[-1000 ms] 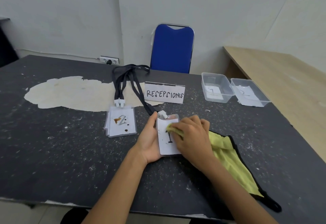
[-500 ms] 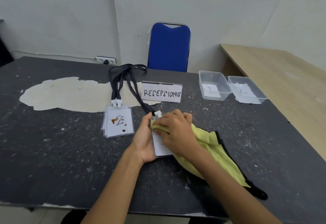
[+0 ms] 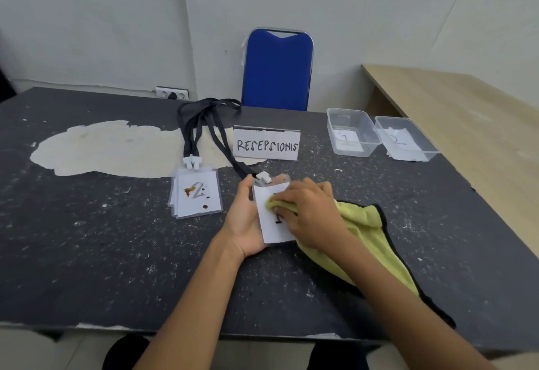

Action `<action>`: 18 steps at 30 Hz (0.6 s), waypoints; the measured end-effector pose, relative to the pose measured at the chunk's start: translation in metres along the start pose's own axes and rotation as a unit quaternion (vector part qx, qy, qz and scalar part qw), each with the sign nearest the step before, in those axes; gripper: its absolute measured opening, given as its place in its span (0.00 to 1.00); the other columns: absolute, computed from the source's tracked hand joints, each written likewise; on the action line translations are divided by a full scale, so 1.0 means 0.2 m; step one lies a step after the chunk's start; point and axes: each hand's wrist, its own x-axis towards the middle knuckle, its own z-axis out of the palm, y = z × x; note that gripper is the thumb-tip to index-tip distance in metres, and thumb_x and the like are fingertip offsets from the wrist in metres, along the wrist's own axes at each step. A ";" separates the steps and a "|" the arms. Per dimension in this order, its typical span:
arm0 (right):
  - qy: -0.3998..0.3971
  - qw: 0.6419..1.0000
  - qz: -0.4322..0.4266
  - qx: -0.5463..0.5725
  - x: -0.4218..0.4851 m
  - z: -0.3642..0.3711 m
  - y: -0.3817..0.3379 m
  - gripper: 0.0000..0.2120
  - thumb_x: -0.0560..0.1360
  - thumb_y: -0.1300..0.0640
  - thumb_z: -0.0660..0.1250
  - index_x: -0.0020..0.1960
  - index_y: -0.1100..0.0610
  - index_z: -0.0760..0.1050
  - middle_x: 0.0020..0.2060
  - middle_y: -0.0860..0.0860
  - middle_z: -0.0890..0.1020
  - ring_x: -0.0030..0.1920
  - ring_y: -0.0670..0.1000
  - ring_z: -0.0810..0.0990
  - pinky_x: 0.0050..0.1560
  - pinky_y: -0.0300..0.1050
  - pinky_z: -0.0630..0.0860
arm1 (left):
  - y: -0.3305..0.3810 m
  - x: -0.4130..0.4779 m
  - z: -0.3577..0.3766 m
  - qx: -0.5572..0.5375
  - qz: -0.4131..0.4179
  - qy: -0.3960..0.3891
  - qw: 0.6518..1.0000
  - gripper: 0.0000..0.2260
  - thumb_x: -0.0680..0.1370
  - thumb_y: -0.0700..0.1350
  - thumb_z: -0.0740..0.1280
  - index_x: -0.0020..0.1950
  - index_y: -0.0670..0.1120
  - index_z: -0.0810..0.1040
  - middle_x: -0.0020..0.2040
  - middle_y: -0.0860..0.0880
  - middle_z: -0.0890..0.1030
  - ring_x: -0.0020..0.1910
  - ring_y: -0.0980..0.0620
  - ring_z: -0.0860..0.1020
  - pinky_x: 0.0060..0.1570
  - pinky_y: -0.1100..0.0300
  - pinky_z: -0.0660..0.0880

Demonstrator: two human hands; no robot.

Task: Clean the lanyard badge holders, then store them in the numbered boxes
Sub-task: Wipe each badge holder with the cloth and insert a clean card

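Observation:
My left hand [image 3: 245, 221] holds a clear badge holder [image 3: 269, 224] with a white card by its left edge, just above the dark table. My right hand [image 3: 313, 213] grips a yellow cloth [image 3: 364, 241] with black trim and presses it on the card's face, covering most of the black number. A black lanyard [image 3: 224, 148] runs from the holder's white clip toward the back. A small stack of badge holders [image 3: 197, 194] marked 2, stained brown, lies to the left with its own lanyards. Two clear boxes, numbered 1 [image 3: 351, 132] and 2 [image 3: 404, 138], stand at the back right.
A white folded sign [image 3: 267, 143] reading RESEPSIONIS stands behind the hands. A large pale worn patch [image 3: 110, 148] spreads over the table's left. A blue chair [image 3: 277, 69] stands behind the table, a wooden desk [image 3: 466, 113] at the right.
My right hand slid the cloth up to the card's top, then back down toward its middle. The left hand kept its hold on the holder.

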 end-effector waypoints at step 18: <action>-0.039 0.999 -0.011 -0.004 -0.13 -0.04 -0.01 0.08 0.75 0.49 0.65 0.52 0.46 0.81 0.46 0.43 0.80 0.47 0.50 0.73 0.44 0.46 0.58 | -0.01 -0.01 -0.02 -0.032 0.039 0.012 0.999 0.31 0.78 0.67 0.49 0.66 0.47 0.75 0.63 0.40 0.79 0.59 0.43 0.78 0.59 0.47 0.73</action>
